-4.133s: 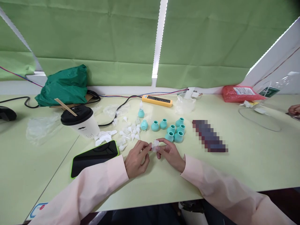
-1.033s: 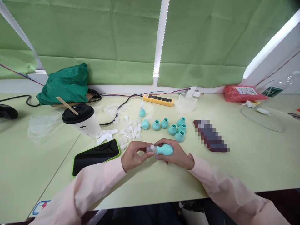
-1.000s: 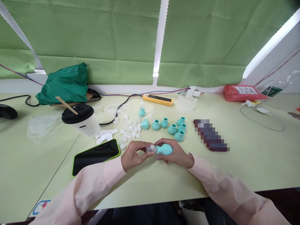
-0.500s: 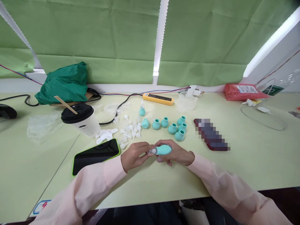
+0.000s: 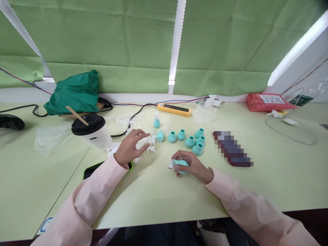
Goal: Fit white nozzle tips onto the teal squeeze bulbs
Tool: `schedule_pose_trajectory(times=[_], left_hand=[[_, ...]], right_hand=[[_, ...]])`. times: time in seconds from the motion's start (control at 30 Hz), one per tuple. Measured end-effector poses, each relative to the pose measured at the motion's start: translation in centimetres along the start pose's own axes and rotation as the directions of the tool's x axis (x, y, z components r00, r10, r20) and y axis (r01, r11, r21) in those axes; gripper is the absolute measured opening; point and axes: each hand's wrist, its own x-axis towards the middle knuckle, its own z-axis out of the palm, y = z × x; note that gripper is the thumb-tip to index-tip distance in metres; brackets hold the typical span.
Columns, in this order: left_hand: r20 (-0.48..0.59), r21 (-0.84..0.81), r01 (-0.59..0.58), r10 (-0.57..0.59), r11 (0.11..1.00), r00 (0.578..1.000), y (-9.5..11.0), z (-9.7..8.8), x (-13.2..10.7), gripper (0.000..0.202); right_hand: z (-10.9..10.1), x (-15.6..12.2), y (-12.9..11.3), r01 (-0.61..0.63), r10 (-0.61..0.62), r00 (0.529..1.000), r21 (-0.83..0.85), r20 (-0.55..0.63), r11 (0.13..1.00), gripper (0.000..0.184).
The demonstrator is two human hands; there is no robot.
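My right hand (image 5: 190,164) is wrapped round a teal squeeze bulb (image 5: 183,168), which lies on its side with a clear nozzle piece (image 5: 172,164) at its left end. Fingers apart, my left hand (image 5: 130,145) hovers at a pile of small white plastic tips (image 5: 151,146); no held piece can be made out. Just beyond, a teal bulb (image 5: 160,136) is tipped over, and another bulb (image 5: 156,123) stands upright with a white tip on top. Several open-necked teal bulbs (image 5: 190,141) stand further right.
A lidded paper cup (image 5: 98,138) with a wooden stick stands left, near a green-edged phone (image 5: 89,172) partly under my left sleeve. A dark red phone (image 5: 233,150) lies right. Behind are a yellow power strip (image 5: 174,110), a green bag (image 5: 74,94) and a red package (image 5: 269,101).
My left hand has let go of the clear nozzle end and moved left and forward to the white tips. My right hand keeps the teal bulb, its thumb now across it.
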Motion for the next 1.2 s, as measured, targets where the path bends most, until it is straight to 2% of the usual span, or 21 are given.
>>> schedule_pose_trajectory(times=[0.07,0.13,0.2,0.27,0.4,0.47,0.5,0.57,0.6,0.63,0.67,0.73,0.8,0.83,0.9,0.97,1.1,1.2], left_hand=[[0.048,0.239,-0.012,0.000,0.971,0.999,-0.8,0.5,-0.1,0.031],[0.143,0.367,-0.064,0.012,0.928,0.990,-0.9,1.7,-0.4,0.032],[0.189,0.448,-0.094,0.008,0.889,0.982,-0.5,3.0,-0.6,0.031],[0.184,0.525,-0.116,0.020,0.843,0.983,-0.3,4.0,-0.6,0.027],[0.203,0.575,-0.282,0.200,0.768,0.958,-0.1,4.5,-0.3,0.023],[0.160,0.487,-0.322,0.280,0.812,0.947,0.1,4.3,-0.3,0.017],[0.086,0.402,-0.289,0.278,0.869,0.957,0.4,4.1,-0.3,0.014],[-0.089,0.099,-0.131,0.140,0.986,0.986,1.3,3.8,-0.6,0.011],[-0.141,-0.115,-0.030,0.014,0.993,0.990,1.9,3.6,-0.7,0.010],[-0.136,-0.340,0.065,-0.118,0.938,0.984,2.5,3.5,-0.8,0.010],[-0.079,-0.544,0.145,-0.222,0.827,0.972,3.1,3.4,-0.9,0.011],[0.087,-0.796,0.260,-0.322,0.547,0.943,4.2,3.4,-1.1,0.017],[0.207,-0.875,0.340,-0.366,0.346,0.907,4.9,3.4,-1.2,0.023],[0.244,-0.883,0.370,-0.392,0.289,0.887,5.1,3.5,-1.3,0.027],[0.277,-0.884,0.407,-0.442,0.231,0.853,5.4,3.5,-1.3,0.038],[0.261,-0.887,0.400,-0.467,0.228,0.845,5.4,3.5,-1.3,0.041],[0.166,-0.898,0.317,-0.434,0.305,0.886,5.3,3.7,-1.3,0.021],[0.193,-0.908,0.321,-0.413,0.269,0.890,5.1,4.0,-1.3,0.017]], right_hand=[[0.0,-0.1,0.0,0.023,-0.023,1.000,0.030,0.001,0.999,0.026],[0.1,-0.1,0.0,0.037,-0.037,0.999,0.046,-0.002,0.998,0.027],[0.1,-0.2,0.0,0.031,-0.031,1.000,0.045,0.000,0.998,0.028],[0.2,-0.2,0.1,0.020,-0.020,1.000,0.046,0.008,0.999,0.027],[0.4,-0.1,0.2,0.012,-0.012,1.000,0.052,-0.006,0.999,0.025],[0.5,-0.1,0.3,0.023,-0.021,0.999,0.042,-0.046,0.999,0.023],[0.5,0.0,0.3,0.033,-0.031,0.997,0.024,-0.068,0.999,0.022],[0.6,0.0,0.5,0.063,-0.068,0.992,-0.050,-0.106,0.997,0.021],[0.7,-0.1,0.6,0.078,-0.090,0.989,-0.105,-0.118,0.991,0.020],[0.8,-0.1,0.7,0.094,-0.116,0.985,-0.166,-0.127,0.982,0.019],[0.9,-0.1,0.8,0.109,-0.142,0.981,-0.229,-0.132,0.967,0.019],[1.0,-0.2,1.0,0.136,-0.193,0.972,-0.351,-0.131,0.926,0.019],[1.2,-0.3,1.1,0.167,-0.250,0.960,-0.456,-0.127,0.874,0.020],[1.2,-0.3,1.2,0.187,-0.285,0.950,-0.499,-0.128,0.846,0.020],[1.2,-0.3,1.2,0.229,-0.362,0.922,-0.562,-0.137,0.795,0.020],[1.1,-0.3,1.3,0.271,-0.432,0.891,-0.602,-0.138,0.751,0.019],[0.9,-0.3,1.4,0.311,-0.511,0.850,-0.659,-0.129,0.684,0.020],[0.9,-0.4,1.5,0.315,-0.526,0.843,-0.695,-0.107,0.646,0.020]])
